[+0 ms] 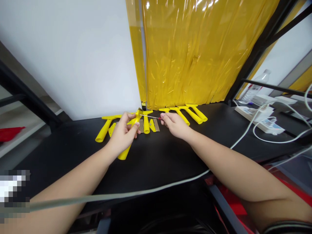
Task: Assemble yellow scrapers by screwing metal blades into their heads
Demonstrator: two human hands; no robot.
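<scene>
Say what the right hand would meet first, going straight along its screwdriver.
Likely the yellow scraper in the left hand, screwdriver tip first at its head; depth leaves contact unclear.

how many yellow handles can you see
6 visible: one yellow handle held in the left hand, another handle to its left, a third between the hands, and three more beyond the right hand. The hands may hide others.
</scene>
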